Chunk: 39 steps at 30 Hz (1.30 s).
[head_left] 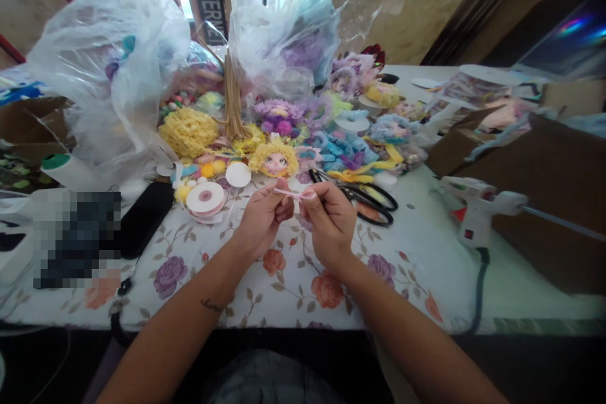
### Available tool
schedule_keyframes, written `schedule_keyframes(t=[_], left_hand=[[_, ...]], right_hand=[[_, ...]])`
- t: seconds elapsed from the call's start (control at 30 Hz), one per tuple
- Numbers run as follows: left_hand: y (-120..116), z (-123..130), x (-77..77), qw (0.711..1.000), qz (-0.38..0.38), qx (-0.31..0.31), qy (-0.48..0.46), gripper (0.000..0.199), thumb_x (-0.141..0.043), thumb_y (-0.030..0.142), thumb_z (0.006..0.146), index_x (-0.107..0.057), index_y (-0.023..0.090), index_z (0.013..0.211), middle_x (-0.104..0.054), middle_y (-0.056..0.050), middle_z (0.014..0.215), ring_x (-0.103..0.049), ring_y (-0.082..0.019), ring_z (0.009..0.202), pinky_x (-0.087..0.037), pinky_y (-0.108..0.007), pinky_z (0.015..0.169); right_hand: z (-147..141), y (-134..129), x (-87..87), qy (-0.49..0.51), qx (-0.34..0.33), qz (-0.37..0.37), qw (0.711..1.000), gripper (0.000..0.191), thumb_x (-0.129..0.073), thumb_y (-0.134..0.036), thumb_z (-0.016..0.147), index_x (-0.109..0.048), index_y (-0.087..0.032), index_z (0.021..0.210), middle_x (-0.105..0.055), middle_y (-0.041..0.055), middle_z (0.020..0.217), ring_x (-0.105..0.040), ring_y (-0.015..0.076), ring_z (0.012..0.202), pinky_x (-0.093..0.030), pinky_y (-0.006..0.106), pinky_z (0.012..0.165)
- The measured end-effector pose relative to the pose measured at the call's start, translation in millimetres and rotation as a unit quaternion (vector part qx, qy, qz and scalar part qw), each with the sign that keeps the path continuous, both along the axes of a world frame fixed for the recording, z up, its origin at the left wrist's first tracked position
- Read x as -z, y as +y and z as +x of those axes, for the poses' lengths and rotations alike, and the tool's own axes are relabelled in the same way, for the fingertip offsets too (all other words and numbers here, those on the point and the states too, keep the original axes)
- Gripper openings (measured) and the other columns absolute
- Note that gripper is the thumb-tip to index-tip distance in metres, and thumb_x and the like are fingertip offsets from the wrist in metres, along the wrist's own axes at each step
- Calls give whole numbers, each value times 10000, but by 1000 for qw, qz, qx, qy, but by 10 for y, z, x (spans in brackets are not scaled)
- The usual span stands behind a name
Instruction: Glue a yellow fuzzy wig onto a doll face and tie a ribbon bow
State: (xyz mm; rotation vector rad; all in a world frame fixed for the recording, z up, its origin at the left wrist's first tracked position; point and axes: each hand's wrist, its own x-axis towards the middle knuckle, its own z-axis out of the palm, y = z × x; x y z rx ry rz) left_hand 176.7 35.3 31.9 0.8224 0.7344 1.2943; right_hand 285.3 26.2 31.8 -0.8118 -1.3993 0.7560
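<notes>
A thin pale pink ribbon runs between my two hands over the flowered tablecloth. My left hand pinches one part of it between thumb and fingers. My right hand pinches the other side, thumb on top; the fingers hide whether the ribbon is looped or knotted. Just beyond them sits a doll head with curly yellow hair. A white spool of pink ribbon lies left of my left hand. Black-handled scissors lie beside my right hand, partly behind it.
A glue gun with its cord stands at the right, by a brown cardboard box. A black phone lies at left. Yarn, pompoms, ribbons and plastic bags pile up at the back. A thread cone is far left.
</notes>
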Motion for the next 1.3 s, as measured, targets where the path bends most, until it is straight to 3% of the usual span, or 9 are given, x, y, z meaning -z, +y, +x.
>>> schedule_keyframes(t=[0.2, 0.37, 0.53, 0.77, 0.9, 0.97, 1.1, 1.2, 1.3], left_hand=[[55, -74, 167, 977, 34, -109, 179, 371, -597, 446, 799, -477, 165, 587, -389, 56, 494, -299, -60, 447, -216, -212, 429], [20, -141, 94, 962, 85, -133, 222, 177, -676, 332, 734, -621, 164, 748, -572, 20, 658, -458, -79, 558, -361, -205, 526], [18, -179, 58, 954, 85, -111, 267, 137, -644, 297, 743, -611, 170, 704, -554, 25, 609, -461, -85, 520, -364, -208, 500], [22, -204, 132, 825, 212, -226, 473, 132, -567, 289, 818, -635, 176, 811, -637, -15, 745, -531, -112, 577, -429, -233, 555], [-20, -171, 154, 717, 350, -233, 556, 244, -515, 209, 823, -612, 186, 1047, -656, -87, 1010, -607, -193, 901, -473, -311, 799], [-27, -164, 157, 692, 380, -223, 572, 293, -533, 222, 812, -592, 193, 1098, -647, -101, 1068, -597, -217, 982, -460, -336, 863], [8, -193, 159, 728, 325, -230, 558, 130, -523, 223, 819, -618, 191, 901, -657, -56, 895, -604, -181, 820, -468, -298, 769], [40, -217, 162, 781, 253, -238, 519, 102, -530, 239, 818, -603, 186, 771, -621, -14, 748, -566, -148, 680, -450, -263, 658], [47, -216, 160, 802, 226, -231, 502, 121, -538, 267, 823, -612, 184, 773, -619, -11, 738, -555, -142, 659, -438, -258, 639]], right_hand=[[-46, 4, 109, -120, 61, -22, 991, 201, -481, -302, 908, -539, -196, 747, -477, -48, 571, -414, 89, 496, -363, 216, 494], [-31, 76, 104, -28, 47, -106, 993, 162, -553, -323, 845, -551, -188, 756, -495, -45, 594, -400, 82, 477, -337, 210, 450], [-5, 157, 119, 92, -15, -221, 971, 184, -640, -325, 744, -538, -184, 684, -381, -85, 488, -267, 58, 407, -222, 200, 382], [3, 155, 166, 40, -41, -240, 969, 210, -587, -330, 772, -628, -166, 647, -323, -83, 439, -244, 67, 408, -192, 220, 397], [29, 199, 205, 35, 6, -212, 977, 256, -599, -399, 782, -594, -180, 649, -368, -73, 458, -292, 78, 419, -259, 220, 407], [41, 219, 215, 38, 22, -205, 978, 257, -603, -407, 775, -591, -181, 655, -384, -68, 464, -312, 83, 422, -278, 220, 406], [40, 223, 205, 43, 17, -207, 977, 246, -576, -401, 775, -596, -179, 672, -358, -72, 448, -305, 87, 413, -265, 219, 394], [25, 197, 174, 39, -41, -223, 973, 219, -573, -378, 770, -589, -180, 677, -339, -77, 465, -268, 79, 411, -231, 222, 393], [17, 171, 145, 26, -87, -233, 968, 219, -623, -371, 750, -570, -183, 650, -332, -80, 487, -242, 71, 425, -215, 224, 404]])
